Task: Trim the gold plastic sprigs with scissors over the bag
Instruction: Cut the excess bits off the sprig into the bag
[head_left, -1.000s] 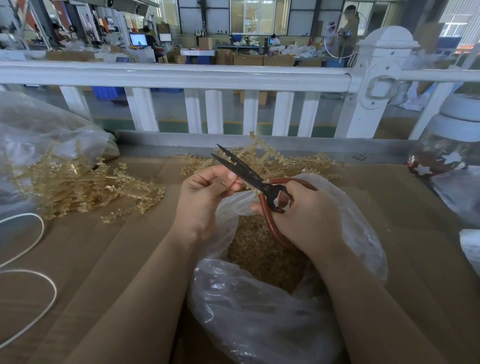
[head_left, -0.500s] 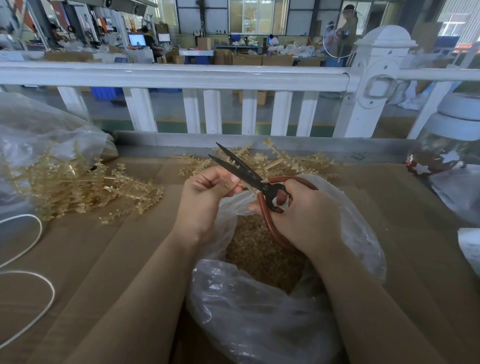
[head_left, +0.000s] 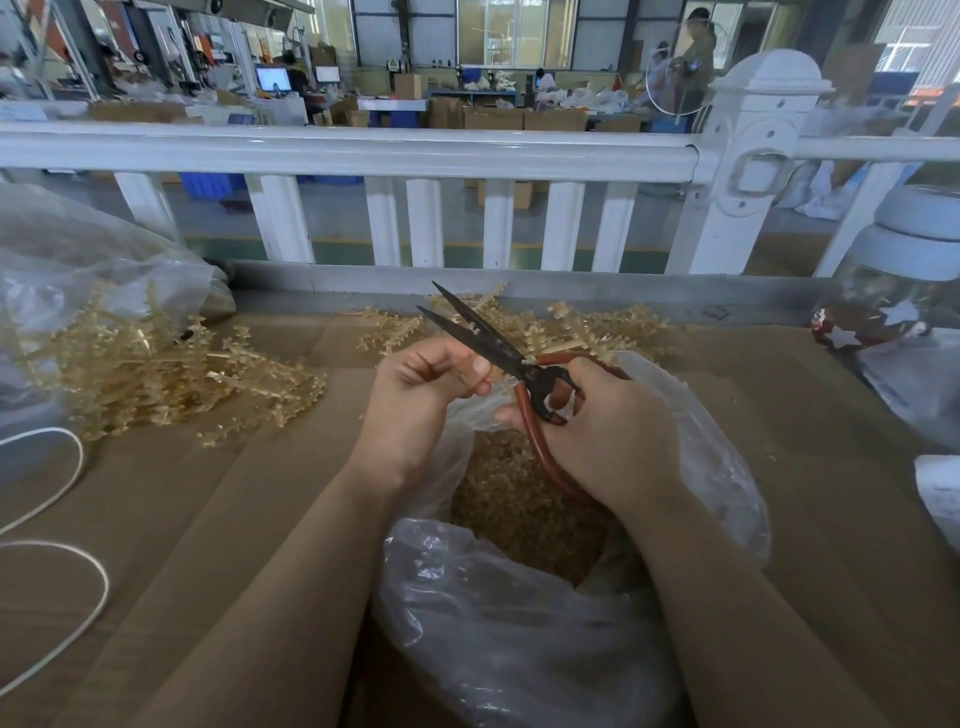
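Scissors (head_left: 485, 338) held with blades parted above the clear bag (head_left: 524, 634) on the cardboard-covered tabletop (head_left: 234, 509).
Right hand (head_left: 613, 431) grips the red handles, fingers curled through the loops; left hand (head_left: 421, 400) has its fingers curled, pinching a small pale piece just beside the blades. Gold clippings fill the bag below. Gold sprigs (head_left: 156, 369) lie heaped to the left and behind the hands.
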